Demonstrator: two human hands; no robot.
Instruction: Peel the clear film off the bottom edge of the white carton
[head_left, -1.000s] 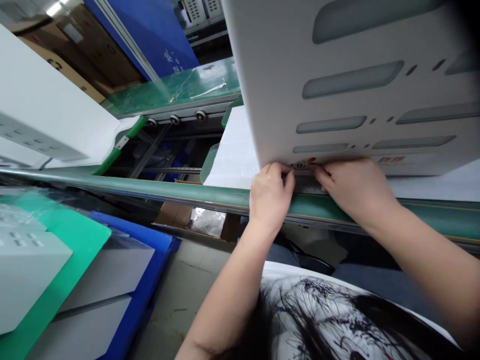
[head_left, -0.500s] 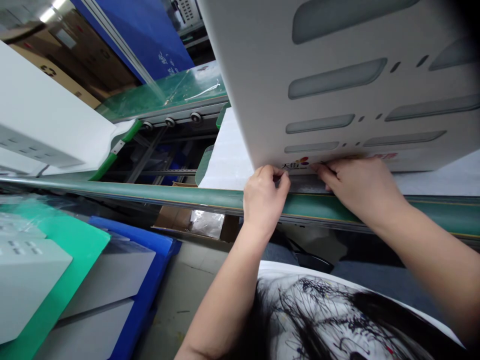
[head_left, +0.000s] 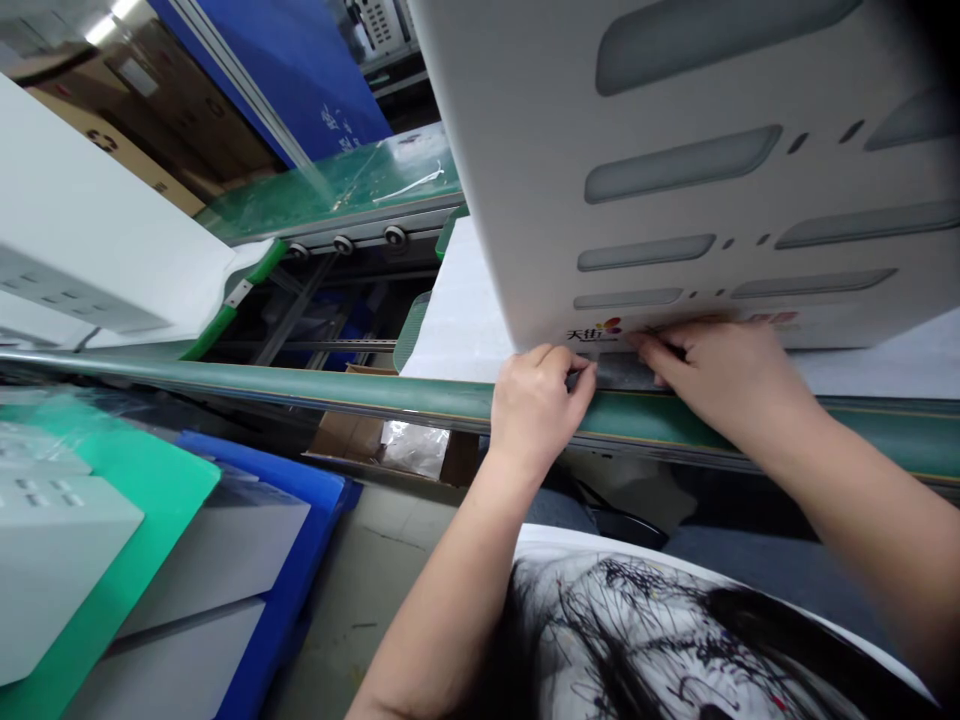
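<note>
A large white metal cabinet [head_left: 540, 200] with slanted slots stands before me. Low on its face is a printed logo [head_left: 595, 331] with dark characters and a coloured mark; red print [head_left: 776, 317] lies farther right. My left hand [head_left: 536, 405] is closed in a pinch just below the logo, at the left end of a strip of clear film [head_left: 622, 372]. My right hand [head_left: 735, 375] is closed against the panel's lower edge, thumb and forefinger together right of the logo. What its fingertips hold is hidden.
The cabinet stands on white foam sheet [head_left: 465, 300] over a line with a green rail [head_left: 337, 388]. Another white cabinet [head_left: 97, 210] is at left. Panels between green [head_left: 161, 500] and blue boards [head_left: 319, 500] stand lower left. An open carton [head_left: 352, 440] sits below the rail.
My left hand has moved slightly down and right, away from the logo's left end. My right hand stays nearly in place by the panel. The view has shifted a little.
</note>
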